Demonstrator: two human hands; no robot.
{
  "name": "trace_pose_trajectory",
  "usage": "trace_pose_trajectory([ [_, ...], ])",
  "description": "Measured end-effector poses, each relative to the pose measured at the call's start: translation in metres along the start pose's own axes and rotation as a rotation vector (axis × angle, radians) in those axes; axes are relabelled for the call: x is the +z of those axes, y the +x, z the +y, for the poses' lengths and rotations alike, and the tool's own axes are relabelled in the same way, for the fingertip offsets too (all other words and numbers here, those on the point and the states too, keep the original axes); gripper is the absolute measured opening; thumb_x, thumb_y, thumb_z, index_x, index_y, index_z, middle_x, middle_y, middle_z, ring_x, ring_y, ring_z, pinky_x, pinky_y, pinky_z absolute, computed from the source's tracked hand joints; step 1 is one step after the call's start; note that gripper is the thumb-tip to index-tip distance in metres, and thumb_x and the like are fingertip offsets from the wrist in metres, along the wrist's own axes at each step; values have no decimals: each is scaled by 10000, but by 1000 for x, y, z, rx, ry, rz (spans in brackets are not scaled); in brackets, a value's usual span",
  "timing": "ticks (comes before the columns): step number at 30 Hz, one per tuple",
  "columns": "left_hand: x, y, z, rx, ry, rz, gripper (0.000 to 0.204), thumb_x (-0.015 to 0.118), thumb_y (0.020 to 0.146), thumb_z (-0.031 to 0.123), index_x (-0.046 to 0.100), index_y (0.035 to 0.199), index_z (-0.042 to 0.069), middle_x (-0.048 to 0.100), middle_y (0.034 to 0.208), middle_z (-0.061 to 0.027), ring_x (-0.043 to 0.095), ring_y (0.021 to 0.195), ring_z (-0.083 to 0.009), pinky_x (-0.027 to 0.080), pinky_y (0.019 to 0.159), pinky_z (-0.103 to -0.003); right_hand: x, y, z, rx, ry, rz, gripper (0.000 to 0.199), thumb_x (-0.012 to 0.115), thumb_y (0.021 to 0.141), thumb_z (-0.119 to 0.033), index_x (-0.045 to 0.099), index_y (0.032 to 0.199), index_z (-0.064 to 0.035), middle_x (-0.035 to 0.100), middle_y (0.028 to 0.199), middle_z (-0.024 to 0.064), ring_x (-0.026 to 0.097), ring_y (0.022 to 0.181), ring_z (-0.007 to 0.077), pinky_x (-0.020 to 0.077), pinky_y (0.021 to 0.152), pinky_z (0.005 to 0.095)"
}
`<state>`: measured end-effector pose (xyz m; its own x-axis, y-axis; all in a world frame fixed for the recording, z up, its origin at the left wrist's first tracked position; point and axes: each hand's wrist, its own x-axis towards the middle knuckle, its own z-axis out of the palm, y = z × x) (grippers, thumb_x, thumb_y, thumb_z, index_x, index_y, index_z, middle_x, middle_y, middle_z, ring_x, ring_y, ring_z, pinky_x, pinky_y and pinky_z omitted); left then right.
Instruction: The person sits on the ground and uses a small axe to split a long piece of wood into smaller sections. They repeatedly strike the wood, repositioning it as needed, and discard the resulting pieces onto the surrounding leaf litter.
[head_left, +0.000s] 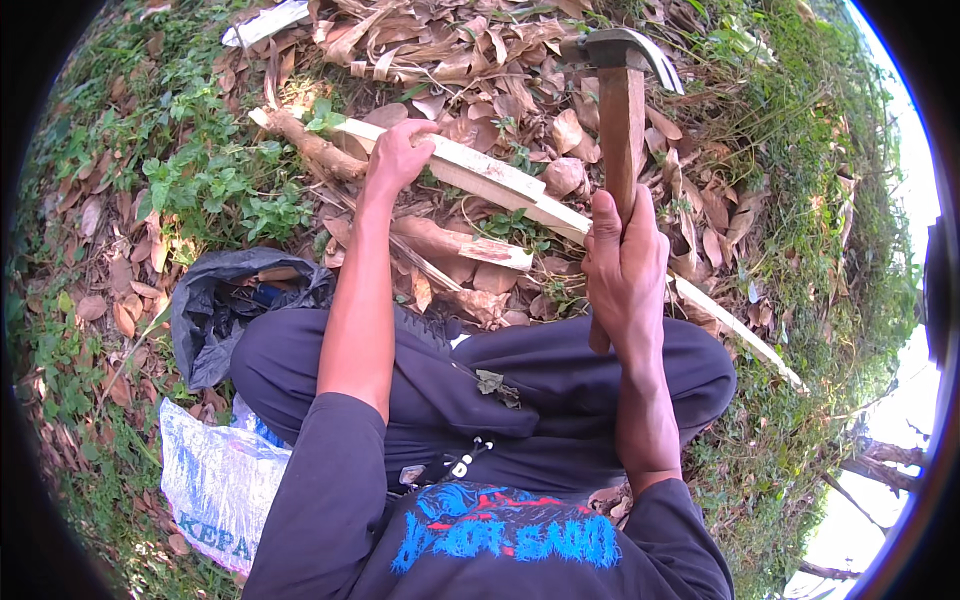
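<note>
- The bare left hand [402, 156] is closed, its fingers curled inward, and lies farther out from the body than the other hand.
- The left forearm [360, 300], uncovered below a short dark cloth sleeve [325, 495], stretches forward and leans slightly rightward toward the wrist.
- The bare right hand [627, 262] is clenched in a grip, its thumb [605, 222] pointing away from the torso.
- The right forearm [645, 415] reaches forward, tilting slightly leftward from its own short dark sleeve [680, 540].
- The two hands are well apart.
- The legs, in dark cloth trousers [540, 375], are folded, knees spread outward.
</note>
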<state>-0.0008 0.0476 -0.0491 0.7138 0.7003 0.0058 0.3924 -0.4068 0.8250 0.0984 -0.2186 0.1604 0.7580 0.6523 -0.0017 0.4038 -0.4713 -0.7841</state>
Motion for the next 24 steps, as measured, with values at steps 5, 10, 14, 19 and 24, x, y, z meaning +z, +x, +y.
trace_pose_trajectory([
  [5,4,0,6,4,-19,-1,345,617,798,180,719,1092,30,701,1140,-165,654,1099,-305,480,994,-360,28,0,22,109,-59,-52,367,448,1061,-360,477,987,-2,579,625,168,596,532,283,425,487,450],
  [10,3,3,8,9,-56,-17,334,617,800,173,718,1085,30,705,1120,-166,657,1088,-310,482,991,-367,47,1,70,199,-246,-313,352,456,1050,-339,474,998,9,605,750,300,597,713,491,440,638,544],
  [14,5,4,-7,67,-20,20,346,623,790,185,723,1088,42,702,1134,-165,656,1093,-308,484,993,-359,19,6,34,47,-169,-161,326,467,1055,-329,490,986,-12,556,611,169,566,501,302,429,496,438],
  [19,7,2,2,-20,-65,-3,364,628,775,209,724,1082,38,695,1162,-150,650,1098,-314,483,989,-363,1,8,9,136,61,-62,297,484,1055,-346,494,988,-57,475,623,-10,464,486,67,385,418,252],
  [24,8,1,4,-26,-43,1,365,625,775,218,728,1077,41,692,1170,-155,645,1102,-322,478,997,-375,4,4,10,129,144,-5,303,498,1047,-374,474,999,-76,428,628,-40,401,475,33,313,386,208],
])
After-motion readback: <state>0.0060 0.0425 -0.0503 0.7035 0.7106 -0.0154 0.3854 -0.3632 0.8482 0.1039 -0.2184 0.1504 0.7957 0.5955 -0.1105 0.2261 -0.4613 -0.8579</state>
